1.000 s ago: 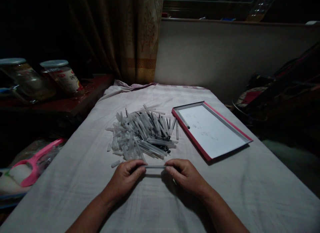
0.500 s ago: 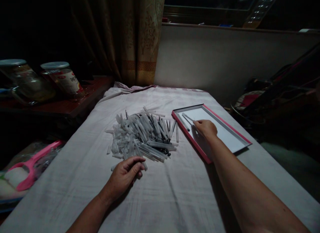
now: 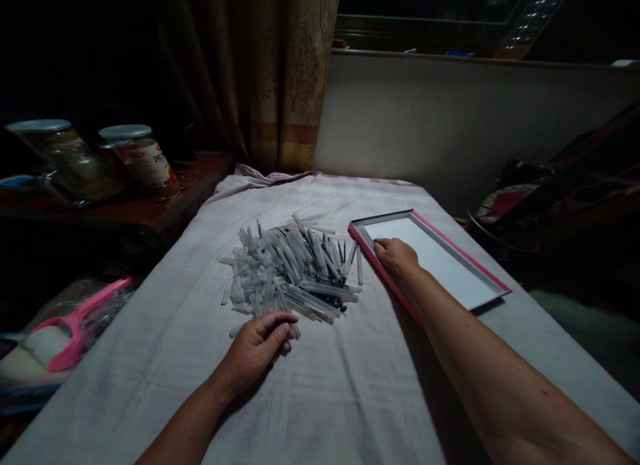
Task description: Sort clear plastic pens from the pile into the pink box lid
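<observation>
A heap of clear pen parts [image 3: 285, 265], with barrels, caps and some dark slim pieces among them, lies on the cloth-covered table. At its near edge rests my left hand [image 3: 265, 345], fingers curled; a clear tube shows just past the fingertips, but whether they grip it is hidden. To the right is a shallow box [image 3: 450, 265] with red outer sides and a white bottom. My right hand [image 3: 397, 255] reaches into it along the left wall, fingers pinched on a clear pen [image 3: 367, 237] that my hand mostly covers.
Two lidded jars [image 3: 145, 162] and a glass mug stand on a dark red side table [image 3: 200, 178] at left. Below, a pink-handled item [image 3: 80, 318] sits among plastic bags. A curtain [image 3: 285, 85] and a wall bound the far side; dark clutter fills the right.
My right hand has moved left within the box, bringing the pen down against the left wall. My left hand keeps its place by the heap. The view has shifted slightly.
</observation>
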{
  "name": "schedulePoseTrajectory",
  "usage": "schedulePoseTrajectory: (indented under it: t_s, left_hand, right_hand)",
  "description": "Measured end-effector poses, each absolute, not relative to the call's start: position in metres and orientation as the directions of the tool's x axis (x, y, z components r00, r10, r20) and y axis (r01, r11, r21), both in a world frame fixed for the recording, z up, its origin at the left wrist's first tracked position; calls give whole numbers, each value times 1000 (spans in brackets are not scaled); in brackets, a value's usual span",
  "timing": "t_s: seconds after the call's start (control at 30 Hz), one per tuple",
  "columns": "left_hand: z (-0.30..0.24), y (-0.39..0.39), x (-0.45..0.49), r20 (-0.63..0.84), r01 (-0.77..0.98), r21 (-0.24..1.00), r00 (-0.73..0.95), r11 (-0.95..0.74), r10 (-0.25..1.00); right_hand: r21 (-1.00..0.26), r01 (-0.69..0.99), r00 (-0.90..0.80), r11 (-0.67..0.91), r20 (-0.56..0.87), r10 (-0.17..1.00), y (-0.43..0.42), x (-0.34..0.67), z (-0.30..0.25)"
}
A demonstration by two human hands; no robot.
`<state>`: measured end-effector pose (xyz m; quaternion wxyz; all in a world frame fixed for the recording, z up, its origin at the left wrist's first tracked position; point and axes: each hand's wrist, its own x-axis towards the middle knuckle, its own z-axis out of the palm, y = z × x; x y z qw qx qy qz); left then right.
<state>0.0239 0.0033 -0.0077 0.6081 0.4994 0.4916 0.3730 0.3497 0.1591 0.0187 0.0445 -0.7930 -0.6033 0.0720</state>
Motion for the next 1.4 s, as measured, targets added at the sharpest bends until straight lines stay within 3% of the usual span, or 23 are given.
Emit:
schedulePoseTrajectory:
  t_s: [0.27, 0.33, 0.4, 0.47, 0.63, 0.9, 1.17, 1.4]
  left_hand:
    - [-5, 4, 24, -226, 35, 974, 250, 225, 941]
    - [-5, 4, 24, -219, 41, 976, 247, 216, 944]
    - [-4, 4, 24, -228, 56, 974, 244, 221, 943]
    - [-4, 5, 23, -244, 73, 970, 244, 234, 939]
    - [-5, 5, 21, -239, 43, 971, 249, 235, 939]
    - [-6, 4, 21, -224, 72, 975, 251, 212, 942]
    - [-1, 4, 22, -244, 78, 970, 263, 232, 933]
    - [-2, 3, 23, -243, 94, 970, 257, 226, 935]
  right_hand:
    - [-185, 950, 266, -251, 61, 962, 136, 340, 41]
    - [-227, 956, 225, -188, 150, 963, 117, 332, 44]
    - [-334, 942, 104, -16, 247, 964, 96, 322, 42]
    - [-379, 921, -13, 87, 192, 981, 77, 312, 36]
    - [-284, 953, -100, 109, 45, 994, 52, 299, 17]
    - [-383, 901, -182, 204, 94, 979, 47, 299, 5]
    - [-416, 897, -154, 148, 18, 988, 48, 294, 11]
    - [-532, 831, -181, 161, 15, 983, 50, 295, 11]
